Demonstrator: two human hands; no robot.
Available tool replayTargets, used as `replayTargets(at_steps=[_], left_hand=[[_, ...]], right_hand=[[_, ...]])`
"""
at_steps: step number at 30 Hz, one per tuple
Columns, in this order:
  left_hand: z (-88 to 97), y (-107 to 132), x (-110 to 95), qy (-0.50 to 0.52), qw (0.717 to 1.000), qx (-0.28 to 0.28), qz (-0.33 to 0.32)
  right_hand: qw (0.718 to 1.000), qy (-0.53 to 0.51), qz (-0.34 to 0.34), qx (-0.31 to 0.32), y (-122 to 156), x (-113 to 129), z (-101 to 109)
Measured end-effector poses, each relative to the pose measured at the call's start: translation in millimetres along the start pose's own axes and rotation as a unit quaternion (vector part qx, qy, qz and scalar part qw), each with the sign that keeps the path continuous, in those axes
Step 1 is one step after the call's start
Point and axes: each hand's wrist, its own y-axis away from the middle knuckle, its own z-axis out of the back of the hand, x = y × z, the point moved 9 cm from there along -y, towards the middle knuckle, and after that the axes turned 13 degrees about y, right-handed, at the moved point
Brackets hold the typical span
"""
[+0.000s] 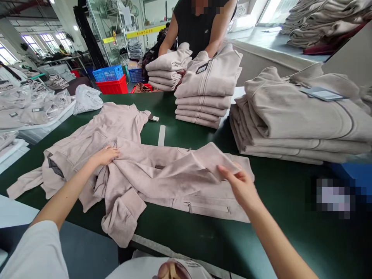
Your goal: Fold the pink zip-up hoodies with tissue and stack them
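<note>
Green table (290,217) carries a beige zip jacket (162,170), spread out near its front edge.
Folded jacket stack (203,89) behind. Left hand (104,155) rests flat, unclenched, on the jacket; right hand (240,185) pinches a raised fold.

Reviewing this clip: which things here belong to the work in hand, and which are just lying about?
In hand: jacket spread on the green table; left hand flat on it; right hand pinching a fold of it.
Lying about: folded stack at right; co-worker's stack; white bag; red crate; blue basket.
</note>
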Motion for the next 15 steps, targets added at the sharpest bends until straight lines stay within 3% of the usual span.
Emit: replayTargets(at_steps=[4, 10, 13, 15], left_hand=[[-1.8, 20.9, 1.5, -0.003, 0.999, -0.017, -0.036], [21.1, 13.1, -7.6, 0.074, 0.991, -0.107, 0.010], [11.3, -2.7, -8.1, 0.171, 0.984, -0.033, 0.033], [3.5, -9.3, 3.7, 0.233, 0.968, -0.003, 0.097]], right_hand=[[0.996, -0.075, 0.003, -0.058, 28.6, 8.7, 35.2], [0.998, -0.036, -0.044, -0.014, 51.1, 8.3, 6.9], [0.986, -0.120, -0.058, -0.103, 47.8, -0.9, 22.1], [0.962, -0.177, -0.086, -0.190, 43.2, -27.0, 44.6]])
